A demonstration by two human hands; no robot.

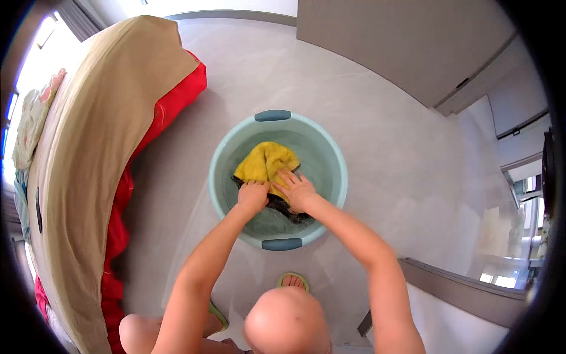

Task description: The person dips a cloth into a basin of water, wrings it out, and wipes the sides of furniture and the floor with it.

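Observation:
A yellow cloth (266, 160) with a dark edge and dark underside lies bunched in a light green basin (216, 177) that holds water. At the cloth's near left edge, my left hand (254, 196) has its fingers curled closed on the fabric. My right hand (298, 192) rests on the near right part of the cloth, its fingers stretched out and apart. Dark fabric (289, 209) shows in the water below and between the hands. The fingertips of my left hand are partly hidden.
The basin stands on a grey floor (389, 177), with my knees and green slippers (293, 277) close in front. On the left is a bed with a beige cover (88, 153) and red fabric (177, 97) hanging down. A grey cabinet (407, 47) stands at the upper right.

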